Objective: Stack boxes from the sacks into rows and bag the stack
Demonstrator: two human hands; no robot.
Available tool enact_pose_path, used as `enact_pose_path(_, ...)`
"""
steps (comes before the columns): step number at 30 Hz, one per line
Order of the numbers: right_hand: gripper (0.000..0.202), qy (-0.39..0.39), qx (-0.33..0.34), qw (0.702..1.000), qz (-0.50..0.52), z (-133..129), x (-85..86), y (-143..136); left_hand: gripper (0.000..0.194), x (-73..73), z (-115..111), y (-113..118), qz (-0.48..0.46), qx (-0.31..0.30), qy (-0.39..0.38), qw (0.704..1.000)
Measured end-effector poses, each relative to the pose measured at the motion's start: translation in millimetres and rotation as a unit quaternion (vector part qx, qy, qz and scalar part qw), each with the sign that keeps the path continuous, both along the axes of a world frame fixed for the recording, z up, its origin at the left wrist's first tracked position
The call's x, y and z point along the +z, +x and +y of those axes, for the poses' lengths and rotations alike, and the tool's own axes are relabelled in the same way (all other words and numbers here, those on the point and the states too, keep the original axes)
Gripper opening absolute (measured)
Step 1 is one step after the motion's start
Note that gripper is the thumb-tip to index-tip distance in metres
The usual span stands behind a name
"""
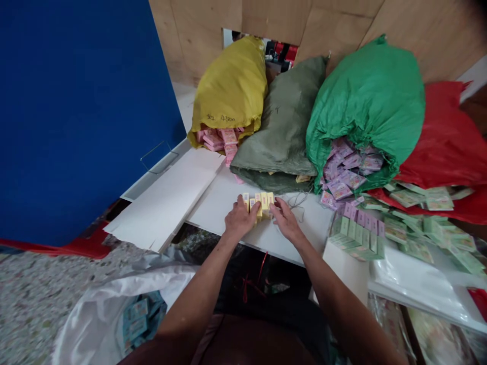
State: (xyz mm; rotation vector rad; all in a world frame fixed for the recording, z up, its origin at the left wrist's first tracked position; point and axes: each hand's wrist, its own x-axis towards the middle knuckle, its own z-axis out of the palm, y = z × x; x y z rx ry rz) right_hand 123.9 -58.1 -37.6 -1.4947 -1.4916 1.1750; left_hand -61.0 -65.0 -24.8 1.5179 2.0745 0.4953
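A short row of small yellow boxes (264,203) stands on the white tabletop, with a gap near its left end. My left hand (240,219) grips the left part of the row, its thumb lying across the front boxes. At the opposite end, my right hand (285,218) presses its thumb and fingers against the last box. The palm sides of both hands are hidden. Behind the row lies the mouth of a grey-green sack (283,126), where a few yellow boxes show.
A yellow sack (232,86) spills pink boxes, a green sack (373,91) purple ones, and a red sack (449,137) green ones. Stacked green and purple boxes (359,230) stand at right. A white sack (99,314) with blue packs sits below left, near a white board (163,197).
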Motion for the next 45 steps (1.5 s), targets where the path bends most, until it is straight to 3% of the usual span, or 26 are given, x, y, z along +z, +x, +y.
enact_pose_path(3, 0.07, -0.015, 0.034, 0.999, -0.034, 10, 11.0, -2, 0.08, 1.6, -1, 5, 0.012, -0.003, 0.006, 1.0)
enact_pose_path(7, 0.076, -0.071, 0.013, 0.994, -0.088, 27, 22.5, -8, 0.076, 2.4, -2, 8, 0.024, -0.017, 0.008, 1.0)
enact_pose_path(12, 0.066, -0.094, 0.076, 0.991, -0.062, 37, 31.6, 0, 0.07, 3.3, 0, 8, 0.027, -0.02, -0.002, 0.999)
enact_pose_path(15, 0.067, -0.056, 0.111, 0.992, -0.025, 21, 23.6, 14, 0.07, 2.4, 0, 7, 0.023, -0.015, -0.004, 1.0)
enact_pose_path(18, 0.062, 0.038, 0.088, 0.995, -0.012, -5, 4.0, 23, 0.069, 0.5, -1, 5, 0.019, -0.017, 0.002, 1.0)
enact_pose_path(21, 0.054, 0.103, 0.064, 0.992, -0.023, -26, -13.7, 19, 0.069, -0.8, 0, 3, 0.021, -0.021, 0.001, 1.0)
enact_pose_path(23, 0.051, 0.107, 0.087, 0.99, -0.029, -30, -19.0, 13, 0.071, -0.6, 0, 3, 0.027, -0.024, -0.001, 0.999)
enact_pose_path(25, 0.049, 0.105, 0.107, 0.989, -0.016, -26, -20.0, 8, 0.078, 0.7, 1, 4, 0.04, -0.026, 0.005, 0.999)
enact_pose_path(29, 0.047, 0.078, 0.084, 0.993, 0.023, -14, -20.0, 7, 0.086, 6.4, 1, 4, 0.07, -0.029, 0.007, 0.997)
enact_pose_path(34, 0.075, 0.091, 0.095, 0.988, 0.083, -8, -24.2, -1, 0.089, 18.1, 5, 0, 0.079, -0.04, -0.035, 0.995)
enact_pose_path(39, 0.091, 0.078, 0.033, 0.996, -0.007, -10, -26.4, -20, 0.113, 29.7, 15, 4, 0.109, -0.029, -0.066, 0.991)
enact_pose_path(41, 0.099, 0.06, 0.08, 0.995, 0.016, -7, -23.4, -16, 0.121, 31.1, 18, 5, 0.113, -0.028, -0.063, 0.991)
enact_pose_path(43, 0.089, 0.038, 0.148, 0.987, 0.057, 4, -16.7, -2, 0.123, 29.8, 19, 4, 0.099, -0.028, -0.058, 0.993)
enact_pose_path(45, 0.063, 0.038, 0.15, 0.987, 0.038, 24, -6.8, 16, 0.124, 26.9, 19, 2, 0.08, -0.024, -0.057, 0.995)
